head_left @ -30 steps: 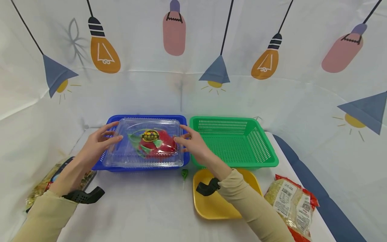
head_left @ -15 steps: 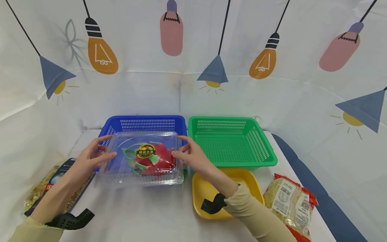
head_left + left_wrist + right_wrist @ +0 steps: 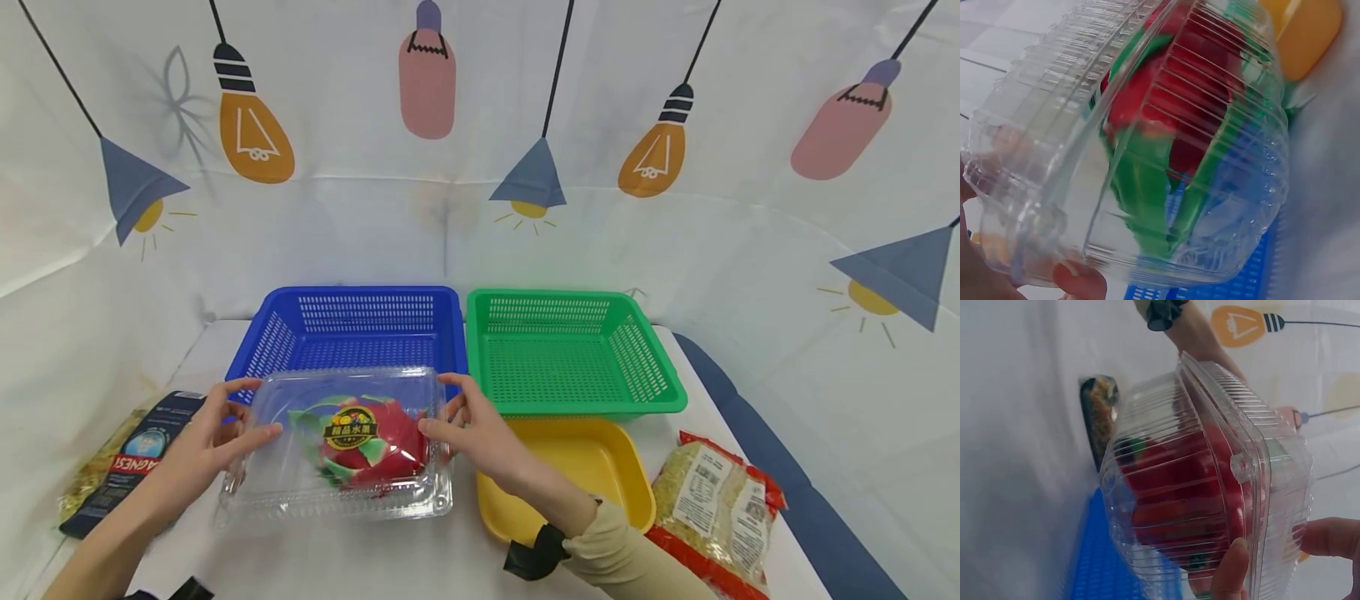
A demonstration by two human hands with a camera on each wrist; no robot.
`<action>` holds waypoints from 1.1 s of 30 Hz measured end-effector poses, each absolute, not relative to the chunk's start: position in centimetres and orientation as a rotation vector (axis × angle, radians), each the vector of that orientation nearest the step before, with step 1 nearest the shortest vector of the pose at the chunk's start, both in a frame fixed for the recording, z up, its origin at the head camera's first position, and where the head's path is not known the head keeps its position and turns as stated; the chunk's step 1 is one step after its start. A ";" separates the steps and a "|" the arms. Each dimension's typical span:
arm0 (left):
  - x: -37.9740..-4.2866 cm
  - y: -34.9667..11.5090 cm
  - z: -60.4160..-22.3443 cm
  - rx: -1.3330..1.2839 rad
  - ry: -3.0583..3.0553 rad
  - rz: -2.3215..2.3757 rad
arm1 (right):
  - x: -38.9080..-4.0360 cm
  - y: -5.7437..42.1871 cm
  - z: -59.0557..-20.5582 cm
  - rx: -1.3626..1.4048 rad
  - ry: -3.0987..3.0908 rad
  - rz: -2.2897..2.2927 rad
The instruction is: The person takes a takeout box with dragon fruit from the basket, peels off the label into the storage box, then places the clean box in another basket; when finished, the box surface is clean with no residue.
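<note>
Between my two hands is a clear plastic clamshell box (image 3: 277,467) with a red and green dragon fruit (image 3: 390,442) inside and a black-and-gold round sticker on its lid. My left hand (image 3: 213,433) grips the box's left end, thumb on top and fingers at the side. At the right end my right hand (image 3: 480,433) pinches it the same way. In the left wrist view the dragon fruit (image 3: 1172,100) shows through the ribbed side wall. The right wrist view has the clamshell box (image 3: 1166,425) held by thumb and fingers above the table.
A blue basket (image 3: 360,300) stands behind the box, with a green basket (image 3: 570,358) to its right. In front of that lies a yellow tray (image 3: 600,475). A dark-labelled pasta bag (image 3: 135,458) is at left, a red-edged grain bag (image 3: 712,508) at right.
Both hands have drawn the clamshell box from over the blue basket toward the person, baring the basket's inside. The box now covers the spot where a green lollipop showed.
</note>
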State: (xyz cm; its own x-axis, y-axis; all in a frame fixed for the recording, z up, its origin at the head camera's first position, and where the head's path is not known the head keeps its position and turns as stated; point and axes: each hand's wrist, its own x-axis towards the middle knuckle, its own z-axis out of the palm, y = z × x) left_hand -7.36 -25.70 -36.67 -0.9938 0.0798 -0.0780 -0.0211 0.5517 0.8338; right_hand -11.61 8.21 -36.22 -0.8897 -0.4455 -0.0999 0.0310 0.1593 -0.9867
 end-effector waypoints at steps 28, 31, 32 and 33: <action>-4.6 -25.7 -43.0 -0.159 2.467 1.372 | -8.3 7.9 -41.9 -0.426 2.021 -1.656; -4.7 -25.6 -43.9 -0.179 2.478 1.380 | -8.3 7.8 -42.3 -0.432 2.039 -1.632; -4.8 -25.6 -44.2 -0.186 2.478 1.378 | -8.3 7.8 -42.4 -0.433 2.044 -1.626; -4.9 -25.5 -44.3 -0.192 2.478 1.374 | -8.4 7.8 -42.5 -0.433 2.051 -1.618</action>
State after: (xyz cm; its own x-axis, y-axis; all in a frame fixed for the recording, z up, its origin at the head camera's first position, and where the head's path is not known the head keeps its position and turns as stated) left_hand -4.85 -25.54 -44.34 -0.9458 0.0283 -0.3235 -0.2594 0.5337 0.8049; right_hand -8.37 7.82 -42.55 -0.8302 -0.5279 -0.1793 0.0513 0.2478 -0.9674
